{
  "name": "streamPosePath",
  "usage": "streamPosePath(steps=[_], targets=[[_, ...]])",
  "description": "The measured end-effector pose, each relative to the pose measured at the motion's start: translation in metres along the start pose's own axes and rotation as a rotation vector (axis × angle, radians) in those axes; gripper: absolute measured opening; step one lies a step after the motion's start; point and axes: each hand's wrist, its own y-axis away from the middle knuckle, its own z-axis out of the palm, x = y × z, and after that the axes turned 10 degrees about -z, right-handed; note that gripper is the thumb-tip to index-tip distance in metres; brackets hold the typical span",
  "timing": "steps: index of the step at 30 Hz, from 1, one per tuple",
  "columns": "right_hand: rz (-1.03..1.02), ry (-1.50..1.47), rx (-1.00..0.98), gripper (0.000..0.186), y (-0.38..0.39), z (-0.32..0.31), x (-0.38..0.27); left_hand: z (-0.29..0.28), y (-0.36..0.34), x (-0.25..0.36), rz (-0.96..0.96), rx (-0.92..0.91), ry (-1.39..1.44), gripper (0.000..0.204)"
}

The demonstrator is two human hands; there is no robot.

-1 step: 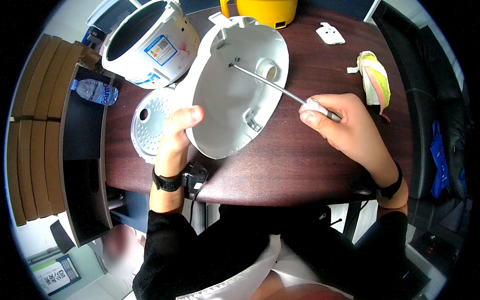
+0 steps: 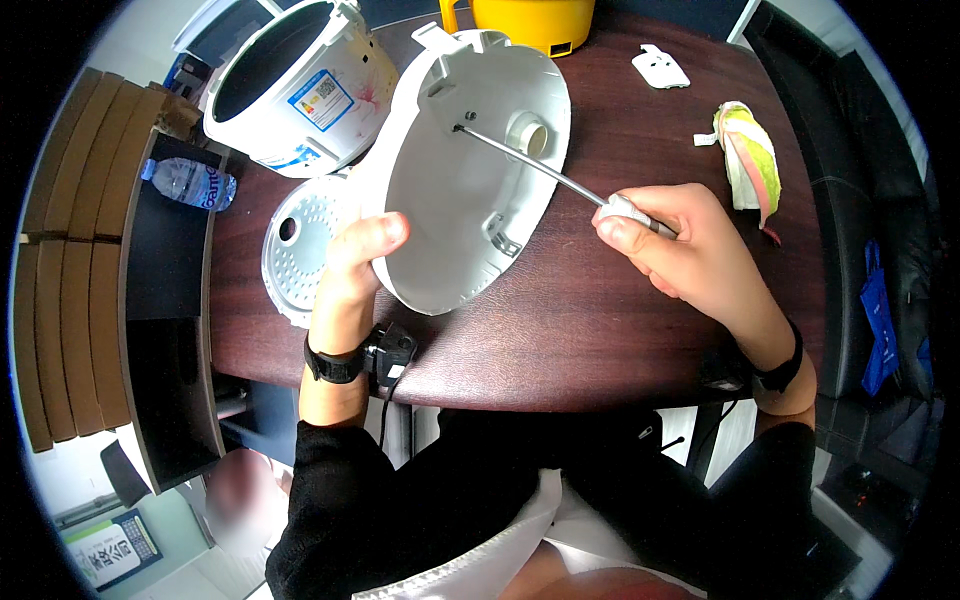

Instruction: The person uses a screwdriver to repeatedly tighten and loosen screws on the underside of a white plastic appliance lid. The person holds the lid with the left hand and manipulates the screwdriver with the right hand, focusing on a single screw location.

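Observation:
A white rice cooker lid shell (image 2: 440, 200) is tilted up over the table, its hollow inside turned toward my right. My left hand (image 2: 360, 250) grips its left edge, thumb on the near rim and the other fingers hidden behind. In my right hand (image 2: 690, 240) is a screwdriver (image 2: 570, 185), held by its grey handle between thumb and fingers. The thin metal shaft reaches into the shell, and its tip meets one of two small dark screw holes on the inner wall. Behind the shell stands the white rice cooker body (image 2: 370, 120), open at the top.
A perforated round plate (image 2: 290, 265) lies left of the shell. A yellow pot (image 2: 540, 20) stands at the back, with a small white plastic part (image 2: 660, 68) and a green and pink cloth bundle (image 2: 748, 160) to the right. A water bottle (image 2: 190, 183) lies beside the table.
The shell has tilted and shifted slightly left. My right hand and the screwdriver have moved a little left with it, the tip still at the same hole.

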Motion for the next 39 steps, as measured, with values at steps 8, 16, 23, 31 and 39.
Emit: streamPosePath(steps=[8, 16, 23, 31, 39], targets=[[-0.149, 0.226, 0.068, 0.026, -0.009, -0.004, 0.008, -0.012, -0.001, -0.014, 0.04, 0.143, 0.121, 0.073], [-0.065, 0.344, 0.227, 0.037, -0.018, -0.016, 0.028, -0.023, -0.019, -0.028, 0.206, 0.313, 0.416, 0.066], [0.026, 0.101, 0.261, 0.03, -0.03, -0.006, 0.048, -0.02, -0.022, -0.027, 0.061, 0.203, 0.719, 0.071], [0.086, -0.363, 0.278, 0.024, -0.03, -0.005, 0.059, -0.024, -0.025, -0.037, 0.233, -0.238, 0.884, 0.089], [0.101, -0.222, 0.262, 0.024, -0.032, -0.004, 0.056, 0.015, -0.006, -0.025, 0.076, 0.239, 0.189, 0.094]])
